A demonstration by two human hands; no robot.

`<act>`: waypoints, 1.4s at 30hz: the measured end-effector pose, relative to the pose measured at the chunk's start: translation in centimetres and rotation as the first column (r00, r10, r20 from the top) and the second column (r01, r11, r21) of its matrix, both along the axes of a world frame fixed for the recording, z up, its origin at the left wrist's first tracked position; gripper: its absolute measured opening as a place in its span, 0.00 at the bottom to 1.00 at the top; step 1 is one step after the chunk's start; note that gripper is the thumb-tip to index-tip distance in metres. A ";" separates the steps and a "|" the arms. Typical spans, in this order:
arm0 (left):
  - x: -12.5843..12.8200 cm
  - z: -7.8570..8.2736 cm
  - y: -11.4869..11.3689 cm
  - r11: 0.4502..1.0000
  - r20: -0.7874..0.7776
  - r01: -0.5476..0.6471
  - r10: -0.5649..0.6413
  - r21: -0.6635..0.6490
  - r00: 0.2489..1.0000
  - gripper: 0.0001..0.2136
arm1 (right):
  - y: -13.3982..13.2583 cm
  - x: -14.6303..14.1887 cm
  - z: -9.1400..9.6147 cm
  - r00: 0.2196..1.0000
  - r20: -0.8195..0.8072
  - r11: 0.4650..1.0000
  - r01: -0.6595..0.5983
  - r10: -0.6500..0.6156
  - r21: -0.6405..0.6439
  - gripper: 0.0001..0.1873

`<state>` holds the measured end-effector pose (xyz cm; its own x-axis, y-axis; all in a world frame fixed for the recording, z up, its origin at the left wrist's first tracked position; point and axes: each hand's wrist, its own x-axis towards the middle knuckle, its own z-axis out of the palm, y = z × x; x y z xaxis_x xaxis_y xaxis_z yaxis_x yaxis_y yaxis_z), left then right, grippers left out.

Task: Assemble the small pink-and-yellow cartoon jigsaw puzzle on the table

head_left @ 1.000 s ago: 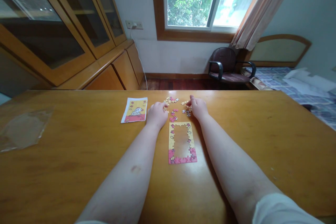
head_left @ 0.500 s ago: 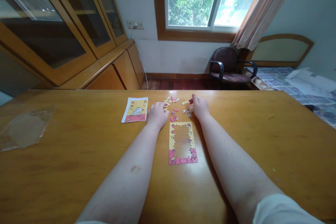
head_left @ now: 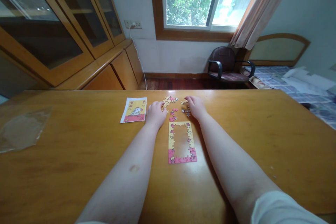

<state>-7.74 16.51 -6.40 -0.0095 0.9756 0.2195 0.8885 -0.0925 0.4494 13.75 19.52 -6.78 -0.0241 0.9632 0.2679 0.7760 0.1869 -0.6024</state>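
Observation:
A puzzle border (head_left: pixel 171 143) of joined yellow and pink pieces lies on the table between my forearms, its middle showing bare wood. Beyond it are loose yellow puzzle pieces (head_left: pixel 166 102), pink puzzle pieces (head_left: pixel 172 119) and whitish puzzle pieces (head_left: pixel 186 112). My left hand (head_left: pixel 155 113) rests at the left side of the yellow pieces, thumb and fingers apart. Palm down, my right hand (head_left: pixel 196 107) is open, its fingertips by a few yellow pieces (head_left: pixel 183 102) and its edge beside the whitish ones. I see nothing held in either hand.
A picture card (head_left: pixel 134 110) with a white animal on yellow and pink lies left of my left hand. A clear plastic bag (head_left: pixel 23 129) is at the table's left. Past the wooden table's far edge (head_left: pixel 223 92) stand a chair (head_left: pixel 223 63) and a bed.
My right hand has moved slightly left, its fingertips now at the few yellow pieces. The left hand stays by its pieces. The whole view has shifted a little.

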 end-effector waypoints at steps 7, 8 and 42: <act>0.4 0.2 -0.3 1.000 -0.017 -0.013 0.013 0.001 1.000 0.15 | -1.2 -2.3 0.3 0.921 0.374 0.992 -0.076 0.111 -0.105 0.28; 0.6 0.2 -0.4 1.000 -0.025 -0.009 0.009 -0.002 1.000 0.15 | -1.2 -2.5 0.2 0.911 0.392 0.989 -0.086 0.127 -0.120 0.30; -0.1 0.6 -0.4 0.995 0.040 0.038 -0.035 -0.089 0.999 0.13 | -0.3 -0.1 0.4 0.986 0.122 0.993 0.116 -0.113 -0.023 0.25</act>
<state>-7.81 16.16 -5.79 0.0197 0.9911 0.1313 0.8672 -0.0824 0.4912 13.64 19.20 -6.35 0.0567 0.9689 0.2409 0.8583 0.0759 -0.5075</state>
